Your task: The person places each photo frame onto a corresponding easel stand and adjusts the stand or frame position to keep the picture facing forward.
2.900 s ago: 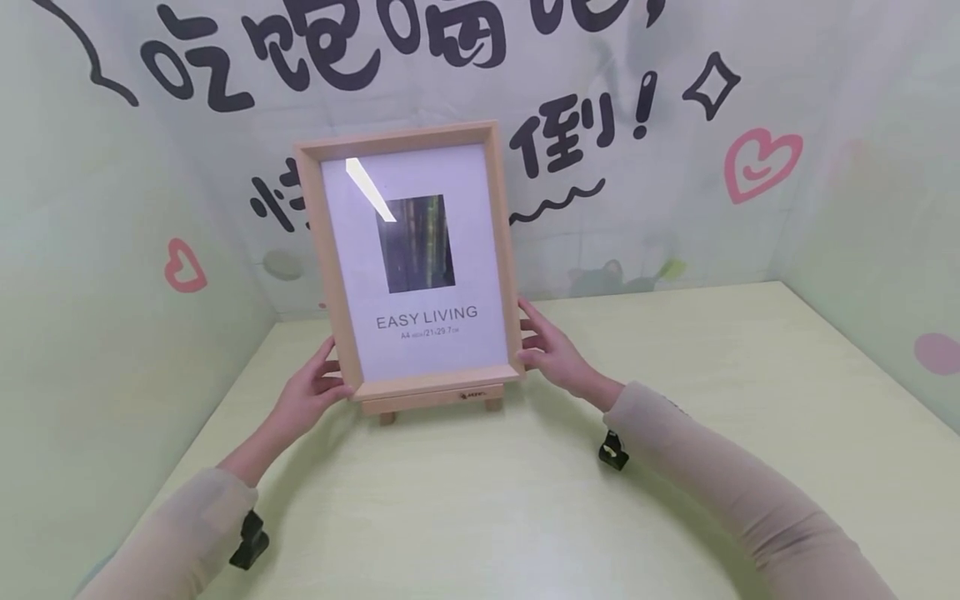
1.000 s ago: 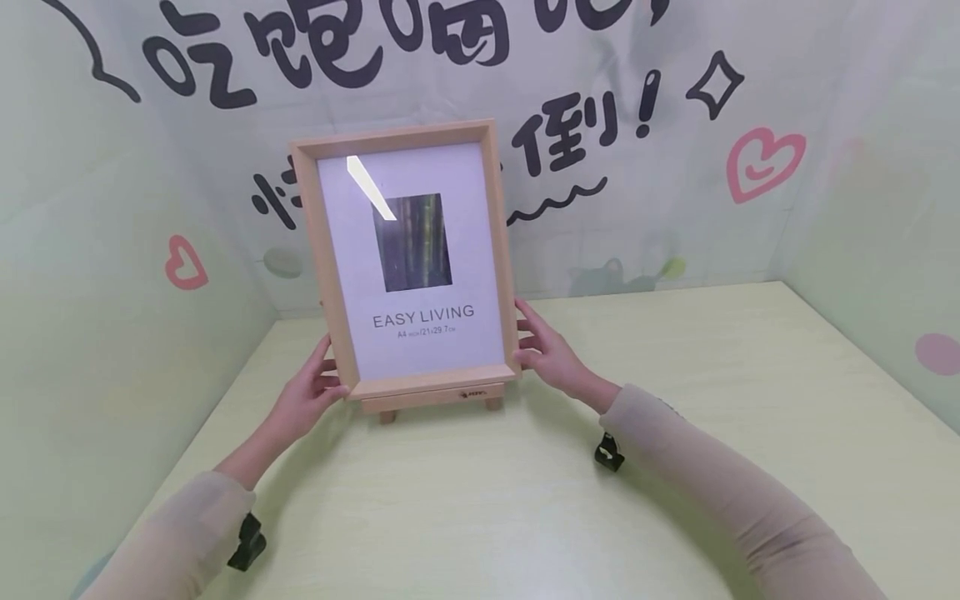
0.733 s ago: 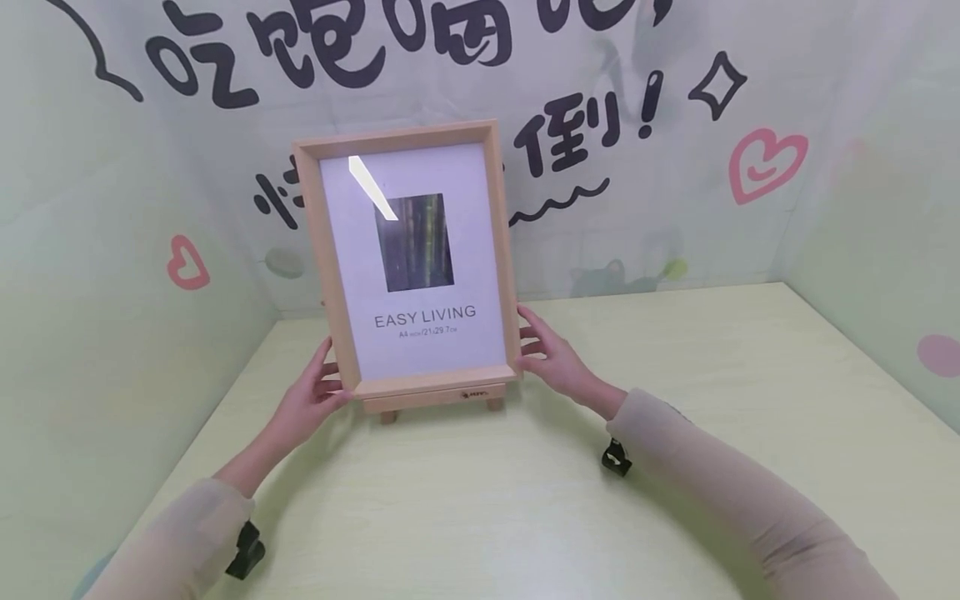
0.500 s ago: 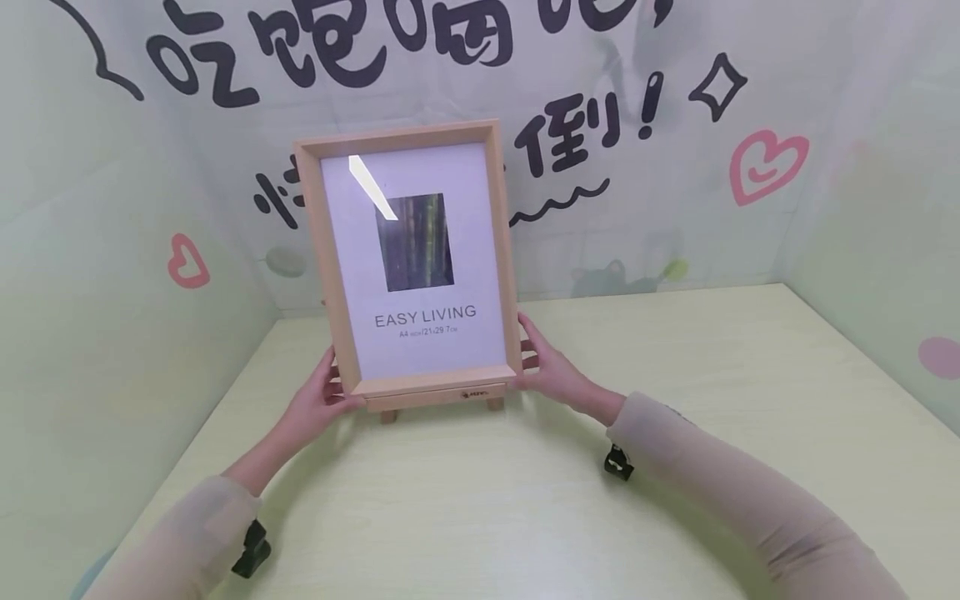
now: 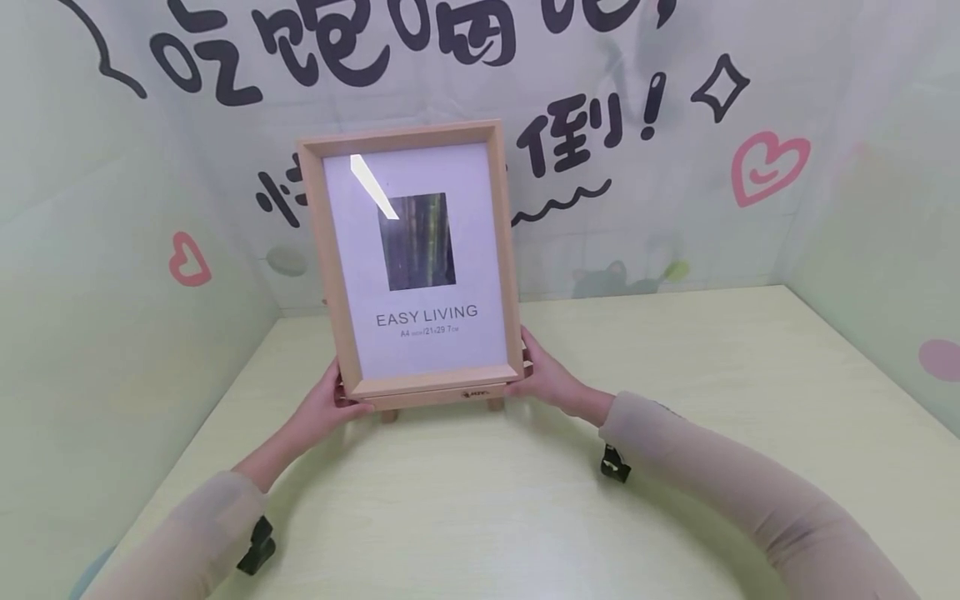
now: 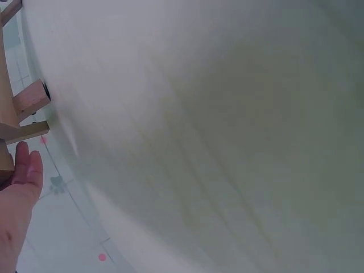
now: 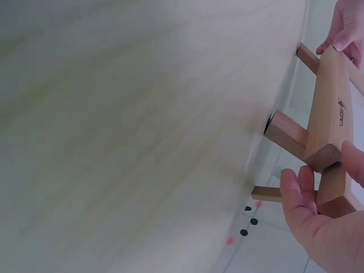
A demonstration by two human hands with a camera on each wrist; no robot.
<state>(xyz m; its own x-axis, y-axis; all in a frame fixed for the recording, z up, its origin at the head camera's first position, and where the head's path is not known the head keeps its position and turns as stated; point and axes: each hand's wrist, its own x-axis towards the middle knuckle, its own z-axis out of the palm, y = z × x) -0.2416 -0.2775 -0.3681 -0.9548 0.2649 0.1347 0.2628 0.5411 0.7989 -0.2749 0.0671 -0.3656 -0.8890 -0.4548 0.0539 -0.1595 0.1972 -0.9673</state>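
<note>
A light wooden picture frame (image 5: 331, 267), with a sheet reading EASY LIVING behind its pane, stands leaning slightly back on a small wooden easel (image 5: 427, 399). My left hand (image 5: 318, 411) holds the left end of the easel's ledge, thumb in front and fingers behind beside the frame's lower corner. On the other side, my right hand (image 5: 552, 385) grips the right end in the same way. The right wrist view shows the easel's ledge (image 7: 329, 114) between my right hand's (image 7: 321, 233) thumb and fingers, with its legs below. Fingertips behind the frame are partly hidden.
The pale wooden table (image 5: 480, 508) extends in front and to both sides. Behind stands a white backdrop (image 5: 570, 250) with black lettering and pink hearts. Pale panels flank the table. Small black devices (image 5: 615, 464) hang under both sleeves.
Both hands have slid down from the frame's lower sides to the easel's ledge, with thumbs moving inward onto it. Frame and easel keep about the same place; the view has shifted slightly.
</note>
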